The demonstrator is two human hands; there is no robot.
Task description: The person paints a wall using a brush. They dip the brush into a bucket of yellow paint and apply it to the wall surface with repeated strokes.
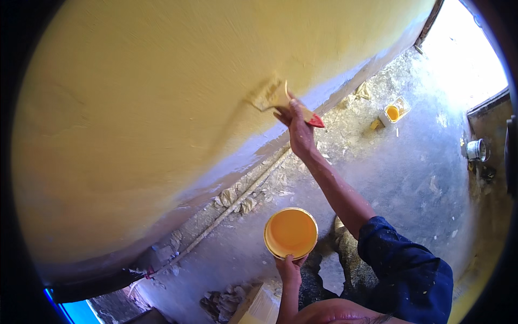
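My right hand (300,129) grips a wide flat paintbrush (283,99) by its handle, which ends in a red tip. The brush's bristles lie at the yellow-painted wall (141,101), near the lower edge of the yellow, where a pale whitish-lilac band (243,152) runs along the wall's foot. Below, my left hand (289,265) holds a round tub (291,234) of orange-yellow paint by its rim, thumb over the near edge. The tub is upright with its open top towards me.
A long pole (243,197) lies on the littered floor along the wall. Crumpled scraps (226,198) lie beside it. Farther right stand a square container with yellow paint (400,107) and a whitish bucket (476,150). A cardboard box (257,305) is near my left arm; a bright doorway opens upper right.
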